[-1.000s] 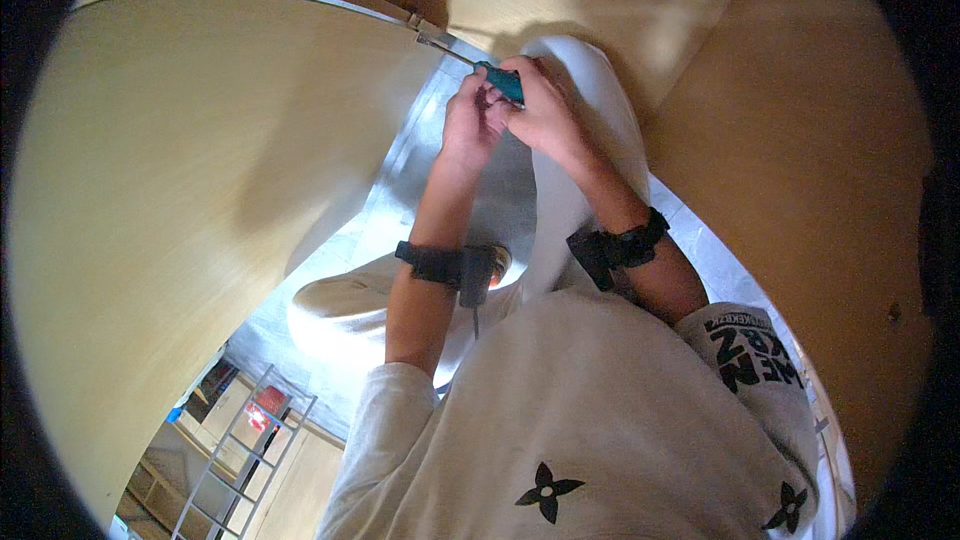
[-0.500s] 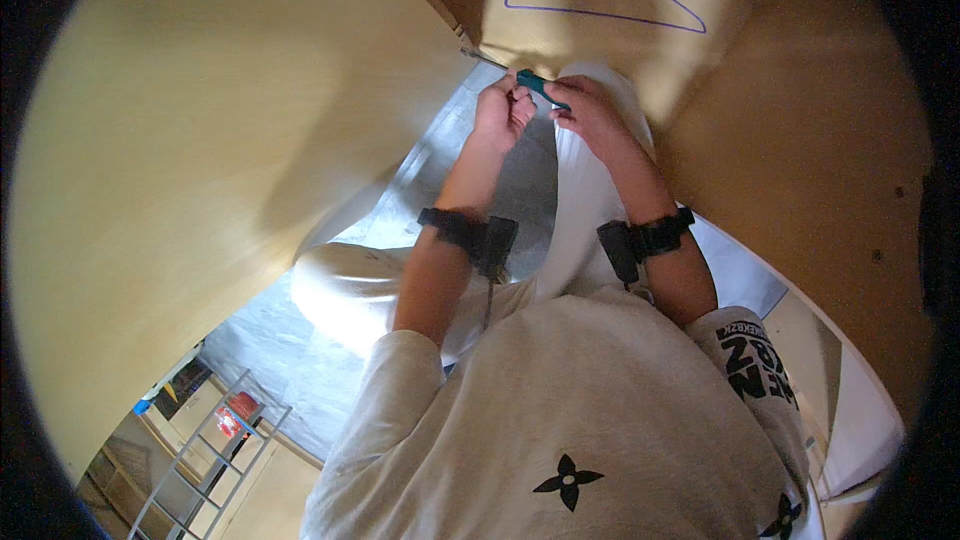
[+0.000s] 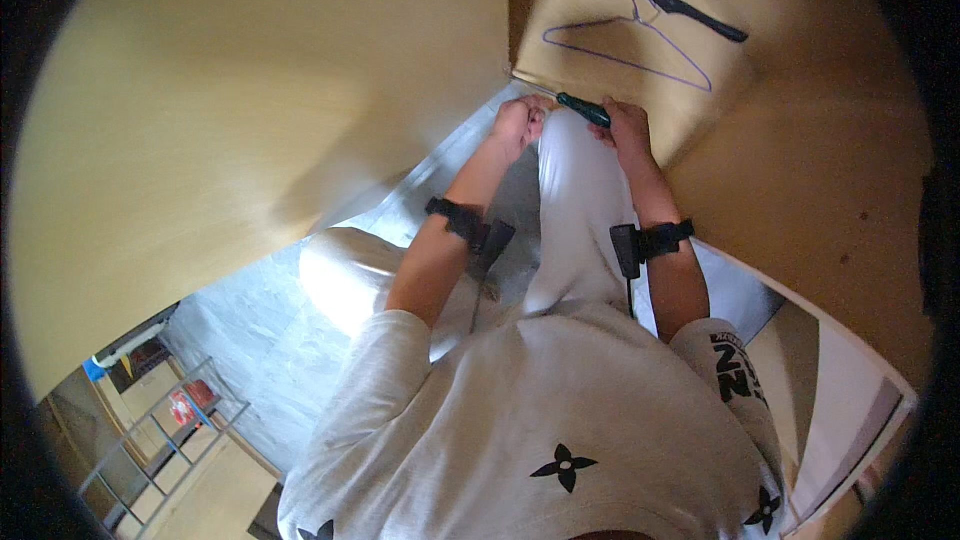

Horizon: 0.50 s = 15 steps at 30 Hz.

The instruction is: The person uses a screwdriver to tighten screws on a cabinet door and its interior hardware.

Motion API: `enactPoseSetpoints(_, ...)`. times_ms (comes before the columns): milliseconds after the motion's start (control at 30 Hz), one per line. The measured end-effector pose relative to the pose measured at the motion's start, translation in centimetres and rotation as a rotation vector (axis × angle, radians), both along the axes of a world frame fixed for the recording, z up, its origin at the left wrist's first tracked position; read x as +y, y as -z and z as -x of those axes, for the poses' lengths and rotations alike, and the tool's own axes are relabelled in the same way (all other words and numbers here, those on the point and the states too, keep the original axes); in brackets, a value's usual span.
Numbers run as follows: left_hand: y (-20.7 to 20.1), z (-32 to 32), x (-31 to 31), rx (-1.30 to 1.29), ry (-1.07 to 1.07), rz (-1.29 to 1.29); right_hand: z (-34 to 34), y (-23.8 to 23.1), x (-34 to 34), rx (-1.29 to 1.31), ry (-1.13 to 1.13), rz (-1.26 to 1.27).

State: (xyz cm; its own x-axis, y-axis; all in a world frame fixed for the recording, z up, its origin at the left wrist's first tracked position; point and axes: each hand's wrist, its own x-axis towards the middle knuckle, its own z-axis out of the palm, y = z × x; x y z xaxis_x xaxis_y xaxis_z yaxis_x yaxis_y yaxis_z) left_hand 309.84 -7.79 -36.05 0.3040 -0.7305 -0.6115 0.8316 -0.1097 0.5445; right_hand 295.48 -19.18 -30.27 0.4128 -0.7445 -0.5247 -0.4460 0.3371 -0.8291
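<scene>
Screwdriver: While its handle end sits in the right hand (image 3: 627, 130), the green-handled screwdriver (image 3: 583, 109) lies between the two hands, just beyond the knee (image 3: 575, 145) in view.
Tip: It points up and to the left, at the corner of the pale panel (image 3: 250, 90); whether it touches there is too small to tell.
Long axis: Slanting across the view, from the right hand at lower right to the panel corner at upper left, the handle and shaft in one straight line.
Right hand: Fingers curled round the butt of the handle, most of the grip left uncovered.
Left hand: This hand (image 3: 520, 122) is loosely curled just beside the shaft; I cannot tell whether the fingers touch it or hold anything.
Slip risk: With the hold so far back, the tip could probably skate off the panel corner if pushed at that slant, scratching the wood.
Finger risk: Since the left hand is so near the shaft, a sudden slip might jab its knuckles.
Knee risk: A weakened grip could drop the tool onto the leg.
Hanger: The purple wire hanger (image 3: 628, 65) lies near, beyond the tool; a wide swing of the handle might knock it.
</scene>
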Motion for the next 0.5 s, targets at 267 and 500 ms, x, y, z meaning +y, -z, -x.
enactPoseSetpoints(267,5.3,-1.1,5.1,-0.140,0.097,-0.093,3.7,6.5,0.2,-0.097,-0.136,0.221)
enactPoseSetpoints(500,12.6,-1.5,8.0,-0.291,0.099,-0.258,4.8,8.6,-0.5,-0.290,-0.042,0.167)
